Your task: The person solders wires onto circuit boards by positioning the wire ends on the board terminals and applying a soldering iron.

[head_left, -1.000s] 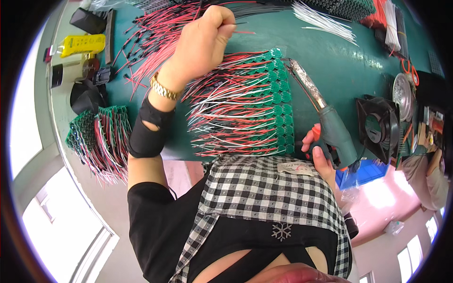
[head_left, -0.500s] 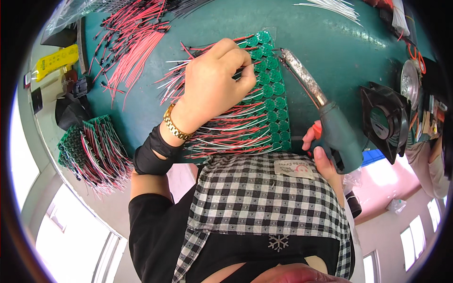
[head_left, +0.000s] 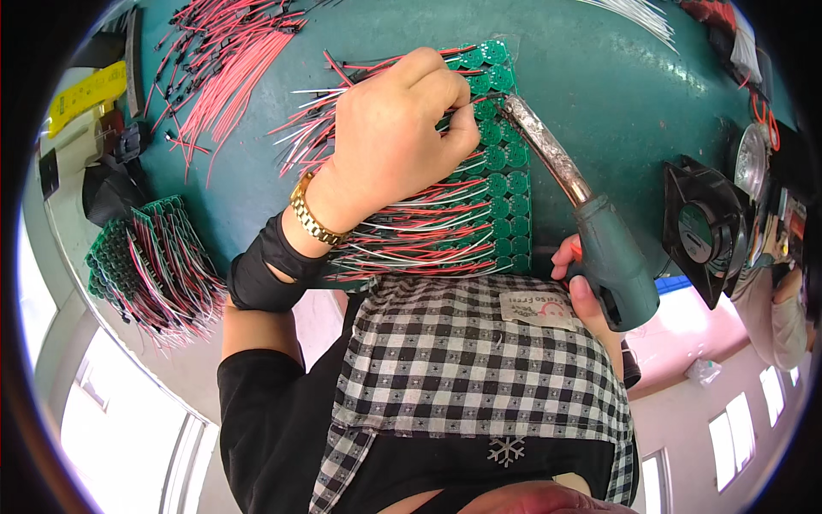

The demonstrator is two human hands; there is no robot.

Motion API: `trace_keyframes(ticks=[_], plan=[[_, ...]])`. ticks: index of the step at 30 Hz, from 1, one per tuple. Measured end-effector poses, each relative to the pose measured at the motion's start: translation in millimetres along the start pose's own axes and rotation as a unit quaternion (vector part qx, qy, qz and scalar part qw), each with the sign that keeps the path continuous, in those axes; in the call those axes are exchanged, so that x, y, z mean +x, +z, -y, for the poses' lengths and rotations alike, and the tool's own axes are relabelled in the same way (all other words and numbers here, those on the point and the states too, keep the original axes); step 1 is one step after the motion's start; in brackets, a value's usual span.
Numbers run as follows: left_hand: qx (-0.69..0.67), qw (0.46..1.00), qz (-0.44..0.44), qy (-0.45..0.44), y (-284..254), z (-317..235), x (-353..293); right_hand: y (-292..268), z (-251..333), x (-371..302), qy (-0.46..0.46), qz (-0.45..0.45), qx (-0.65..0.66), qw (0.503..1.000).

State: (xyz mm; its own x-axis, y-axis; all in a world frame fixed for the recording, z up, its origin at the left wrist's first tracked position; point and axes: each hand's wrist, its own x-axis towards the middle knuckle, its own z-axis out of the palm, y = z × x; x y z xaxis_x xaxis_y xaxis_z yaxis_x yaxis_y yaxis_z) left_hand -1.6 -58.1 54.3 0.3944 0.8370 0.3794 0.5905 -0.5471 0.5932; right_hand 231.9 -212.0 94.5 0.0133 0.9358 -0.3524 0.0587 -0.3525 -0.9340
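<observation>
My right hand point(head_left: 584, 287) is wrapped round the dark green handle of a soldering gun point(head_left: 548, 150), only some fingers showing beside it. Its discoloured metal barrel slants up and left, and the tip is at the right part of a green circuit board panel point(head_left: 520, 218) made of small round boards. Over the panel's upper left part, my left hand point(head_left: 398, 128) is closed in a pinch. A thin red wire point(head_left: 481, 100) runs from its fingertips toward the tip; whether they touch I cannot tell. Rows of red, black and white wires point(head_left: 411, 236) fan leftward from the panel.
Loose red wires point(head_left: 244, 77) lie at the far left, white wires point(head_left: 638, 17) at the far right. A wired board stack point(head_left: 154, 265) stands at the left edge, near a yellow packet point(head_left: 86, 96). A black fan point(head_left: 706, 231) stands right; another person's arm point(head_left: 775, 317) shows beyond it.
The soldering gun's tip has come down and left onto the panel, close to my left fingertips. My left hand has shifted slightly right over the board. The whole view has turned a little.
</observation>
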Motion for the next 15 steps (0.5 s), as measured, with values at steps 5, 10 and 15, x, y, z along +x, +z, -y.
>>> trace_keyframes(ticks=[5, 10, 15], plan=[[0.011, 1.0, -0.015, 0.016, 2.3, 3.7, -2.4, 0.4, 13.1, 10.2, -0.043, 0.049, -0.082, 0.995], [0.015, 1.0, -0.012, 0.017, 2.1, 2.9, 0.7, 6.2, 17.4, 4.3, -0.021, 0.003, -0.06, 0.998], [0.034, 0.999, -0.016, 0.013, 1.9, 3.2, -4.2, 5.4, 16.5, 0.7, 0.007, -0.016, -0.039, 0.999]])
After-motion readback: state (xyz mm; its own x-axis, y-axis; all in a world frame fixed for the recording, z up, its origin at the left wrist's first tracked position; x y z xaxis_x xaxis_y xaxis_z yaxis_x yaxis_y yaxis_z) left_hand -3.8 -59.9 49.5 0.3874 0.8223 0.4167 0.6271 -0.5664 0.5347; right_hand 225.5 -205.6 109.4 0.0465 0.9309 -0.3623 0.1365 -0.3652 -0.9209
